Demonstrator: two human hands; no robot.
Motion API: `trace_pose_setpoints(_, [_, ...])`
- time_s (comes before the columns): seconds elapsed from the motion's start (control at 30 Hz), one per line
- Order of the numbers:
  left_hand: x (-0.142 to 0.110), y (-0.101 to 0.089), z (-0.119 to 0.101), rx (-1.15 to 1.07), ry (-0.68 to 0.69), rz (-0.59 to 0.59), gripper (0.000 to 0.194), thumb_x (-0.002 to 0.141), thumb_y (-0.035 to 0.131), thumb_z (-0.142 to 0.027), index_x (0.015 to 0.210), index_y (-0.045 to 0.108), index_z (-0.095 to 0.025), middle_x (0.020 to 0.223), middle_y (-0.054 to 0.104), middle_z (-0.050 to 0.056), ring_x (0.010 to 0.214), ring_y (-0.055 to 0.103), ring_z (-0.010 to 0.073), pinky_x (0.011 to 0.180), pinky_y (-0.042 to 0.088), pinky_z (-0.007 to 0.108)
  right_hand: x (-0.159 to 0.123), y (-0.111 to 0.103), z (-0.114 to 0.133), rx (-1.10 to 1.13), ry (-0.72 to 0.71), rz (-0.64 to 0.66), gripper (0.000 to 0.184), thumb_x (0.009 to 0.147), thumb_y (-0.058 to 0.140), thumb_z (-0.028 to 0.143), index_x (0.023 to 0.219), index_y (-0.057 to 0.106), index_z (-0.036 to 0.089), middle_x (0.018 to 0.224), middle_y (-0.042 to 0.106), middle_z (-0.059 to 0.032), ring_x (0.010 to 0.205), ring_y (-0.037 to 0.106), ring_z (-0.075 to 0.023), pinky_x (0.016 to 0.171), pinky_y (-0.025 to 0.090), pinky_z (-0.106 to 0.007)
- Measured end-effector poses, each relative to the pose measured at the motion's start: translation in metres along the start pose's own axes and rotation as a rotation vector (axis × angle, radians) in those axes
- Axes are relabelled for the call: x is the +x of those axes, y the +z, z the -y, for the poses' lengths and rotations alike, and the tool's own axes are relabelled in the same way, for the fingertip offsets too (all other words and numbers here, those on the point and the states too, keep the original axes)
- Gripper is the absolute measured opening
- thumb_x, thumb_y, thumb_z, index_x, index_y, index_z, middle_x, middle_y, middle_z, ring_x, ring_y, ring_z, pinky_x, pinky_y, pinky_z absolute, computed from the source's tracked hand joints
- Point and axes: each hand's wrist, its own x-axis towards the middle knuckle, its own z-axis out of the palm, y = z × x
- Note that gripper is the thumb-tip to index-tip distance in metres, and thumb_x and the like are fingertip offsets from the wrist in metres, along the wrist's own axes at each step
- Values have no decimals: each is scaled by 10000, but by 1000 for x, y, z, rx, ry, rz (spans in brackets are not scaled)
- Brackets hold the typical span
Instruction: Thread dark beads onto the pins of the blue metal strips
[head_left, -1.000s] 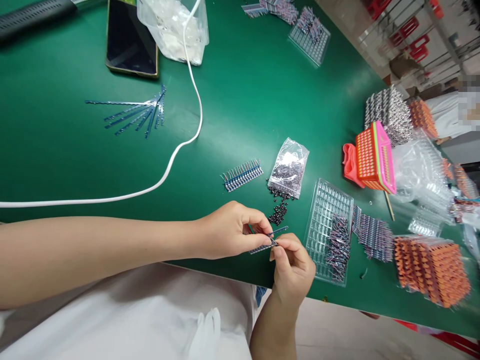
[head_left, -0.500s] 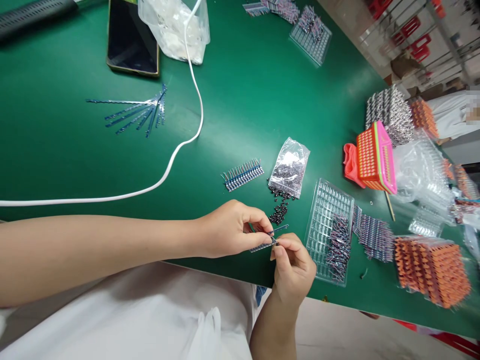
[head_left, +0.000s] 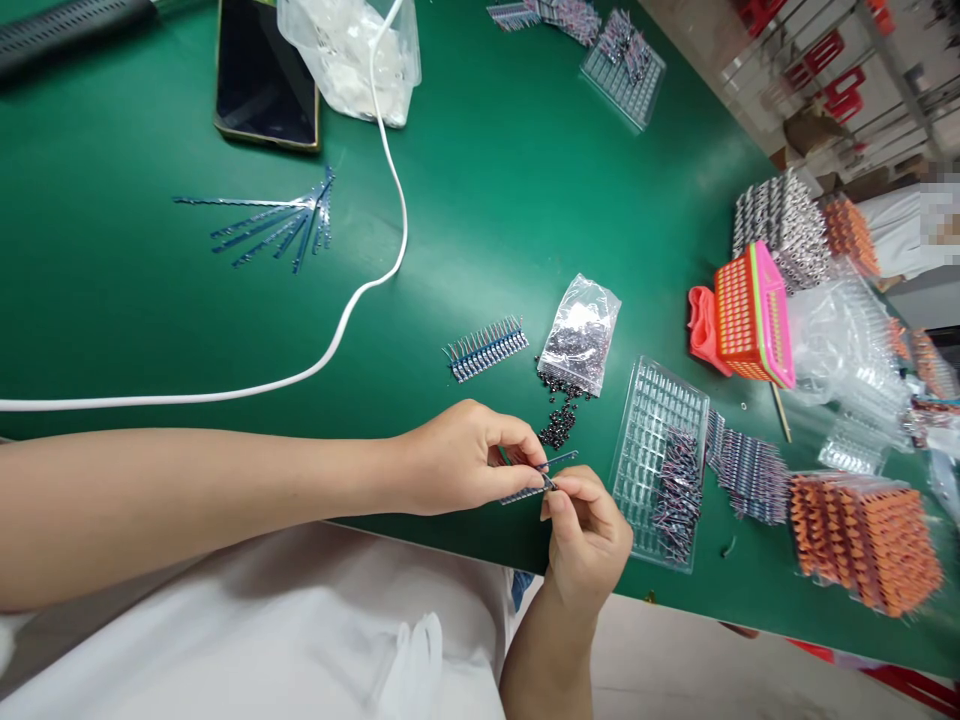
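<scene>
A narrow blue strip [head_left: 523, 494] is pinched between the thumb and forefinger of the left hand [head_left: 466, 465], near the edge of the green surface [head_left: 480, 240]. A second blue strip [head_left: 561, 459] is seen projecting past those fingers; whether the two are joined cannot be told. The fingers of the right hand [head_left: 589, 535] are closed on a tiny dark part [head_left: 553, 487] at the end of the first strip. Beyond the hands, loose black parts [head_left: 558, 426] are scattered at the lower end of a clear plastic bag [head_left: 579, 335], with a row of wired components [head_left: 487, 350] laid to its left. Beside the right hand, a clear compartmented tray [head_left: 637, 450] is partly covered by heaped wired pieces [head_left: 679, 500].
</scene>
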Motion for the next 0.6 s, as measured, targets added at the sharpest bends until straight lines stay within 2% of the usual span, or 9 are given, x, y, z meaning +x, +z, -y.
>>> trace_pose_setpoints(0.27, [1, -1, 1, -19, -11, 29, 189, 823, 655, -294, 894, 746, -145, 788, 748, 19, 702, 678, 151, 664, 519, 236, 0, -1, 1, 18, 22, 22, 44, 870, 679, 184, 883, 713, 209, 764, 586, -2, 609, 536, -108, 506, 404, -230])
trace_pose_setpoints(0.6, [0, 0, -5, -56, -70, 13, 171, 801, 667, -291, 835, 731, -136, 688, 694, -8, 592, 590, 104, 562, 449, 198, 1, -6, 2, 146, 145, 112, 40, 888, 680, 221, 892, 718, 233, 782, 575, 8, 616, 529, -94, 515, 393, -220])
